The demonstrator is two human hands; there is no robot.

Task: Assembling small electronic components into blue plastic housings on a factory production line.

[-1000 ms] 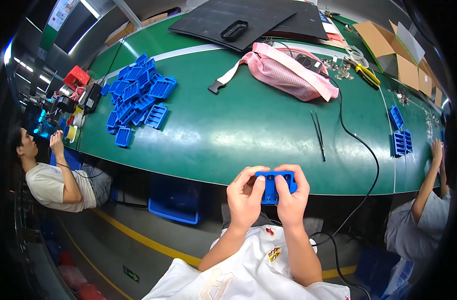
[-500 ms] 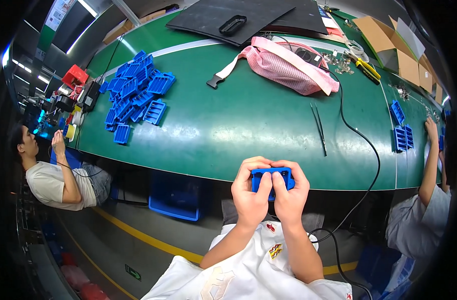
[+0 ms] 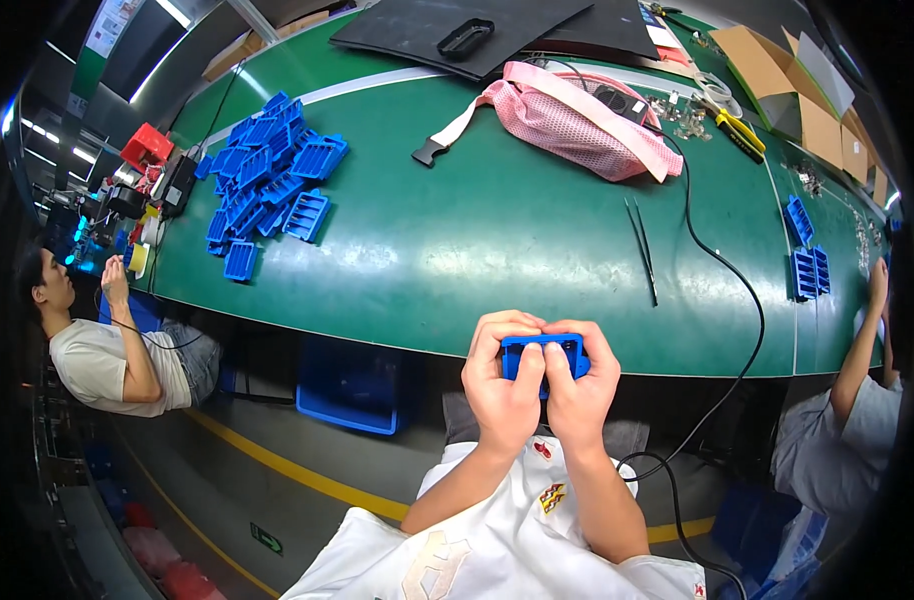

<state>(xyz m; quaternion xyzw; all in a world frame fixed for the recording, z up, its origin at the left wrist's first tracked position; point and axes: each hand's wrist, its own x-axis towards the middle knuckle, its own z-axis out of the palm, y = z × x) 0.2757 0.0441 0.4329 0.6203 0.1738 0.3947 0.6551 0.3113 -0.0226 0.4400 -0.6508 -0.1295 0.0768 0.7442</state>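
Between my two hands I hold a small blue plastic case (image 3: 520,342) at the table's near edge. My left hand (image 3: 499,385) wraps its left side, and my right hand (image 3: 585,385) wraps the right. Both thumbs press side by side into the middle of the case, and their tips hide what lies under them. Beyond my hands, to the right, a pair of tweezers (image 3: 641,252) lies on the green table (image 3: 457,260). A heap of similar blue slotted cases (image 3: 267,175) sits at the left.
A pink mesh bag (image 3: 577,120) lies at the back, near yellow-handled pliers (image 3: 739,135) and small metal parts. A black cable (image 3: 725,262) crosses the table on the right. One person (image 3: 112,350) sits at the left, another (image 3: 847,420) at the right. Below stands a blue bin (image 3: 349,390).
My hands keep their hold on the blue case, thumbs still pressed in. The view has shifted slightly. At the right, the other person's hand has moved down, nearer to them.
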